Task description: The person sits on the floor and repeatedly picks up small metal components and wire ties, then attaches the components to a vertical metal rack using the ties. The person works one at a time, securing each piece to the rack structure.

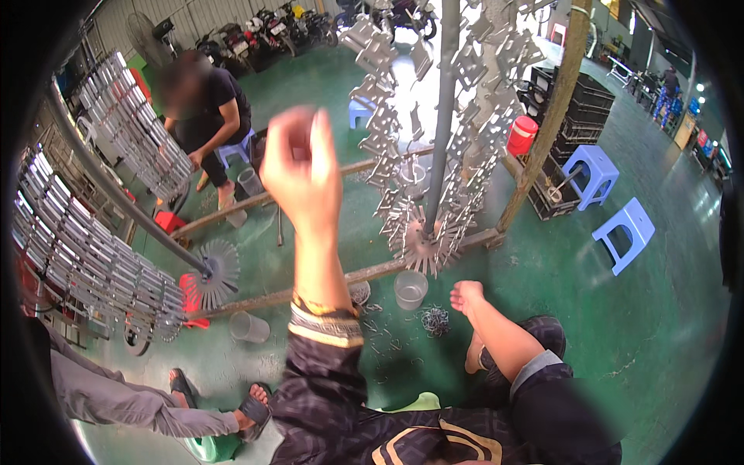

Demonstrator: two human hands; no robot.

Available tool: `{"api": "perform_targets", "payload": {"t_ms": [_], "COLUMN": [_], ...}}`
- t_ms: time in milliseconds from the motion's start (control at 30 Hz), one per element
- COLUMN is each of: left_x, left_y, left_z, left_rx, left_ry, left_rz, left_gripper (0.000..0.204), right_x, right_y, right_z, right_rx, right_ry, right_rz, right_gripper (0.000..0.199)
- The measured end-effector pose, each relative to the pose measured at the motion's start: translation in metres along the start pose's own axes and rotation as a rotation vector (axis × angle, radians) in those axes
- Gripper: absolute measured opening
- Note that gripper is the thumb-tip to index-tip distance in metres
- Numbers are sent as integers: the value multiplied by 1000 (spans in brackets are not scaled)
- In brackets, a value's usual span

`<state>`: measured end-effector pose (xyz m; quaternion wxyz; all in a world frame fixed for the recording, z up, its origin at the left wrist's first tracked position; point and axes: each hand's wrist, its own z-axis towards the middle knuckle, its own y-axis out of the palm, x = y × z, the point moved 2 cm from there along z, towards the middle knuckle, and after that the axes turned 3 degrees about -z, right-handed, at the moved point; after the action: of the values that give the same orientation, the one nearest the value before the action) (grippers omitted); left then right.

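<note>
My left hand (302, 174) is raised in the middle of the view, left of a tall hanging rack of grey metal parts (387, 101). Its fingers are bent and smeared by motion, so whether anything is between them is unclear. Low on the right, my right hand (466, 296) is closed with its fingers curled in; what they hold, if anything, is hidden. Beside it on the floor lies a pile of small metal hooks (435, 322). A clear plastic tub (411, 291) stands just behind the pile. Near it is a small container of hooks (359, 293).
A wooden rail (380, 269) crosses in front of me, below a grey pole (445, 116). Bar-laden racks (93, 248) fill the left, where a co-worker (209, 108) sits. Another person's legs (147, 395) are lower left. Blue stools (626, 232) and black crates (577, 108) stand right.
</note>
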<state>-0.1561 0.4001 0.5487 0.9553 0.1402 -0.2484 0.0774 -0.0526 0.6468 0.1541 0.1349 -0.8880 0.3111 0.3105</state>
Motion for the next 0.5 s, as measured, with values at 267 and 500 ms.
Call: {"api": "perform_targets", "payload": {"t_ms": [267,500], "left_x": [-199,-210], "left_y": [-101,-73], "left_z": [-304,-316], "left_rx": [-176,-368], "left_ry": [-1326,-1703], "left_rz": [128,-360], "left_gripper": [18,20], "right_x": [15,-30], "right_y": [88,140], "right_z": [-106,-87], "right_rx": [-206,186], "right_ry": [-727,-952], "right_rz": [-438,-460], "right_gripper": [36,35]}}
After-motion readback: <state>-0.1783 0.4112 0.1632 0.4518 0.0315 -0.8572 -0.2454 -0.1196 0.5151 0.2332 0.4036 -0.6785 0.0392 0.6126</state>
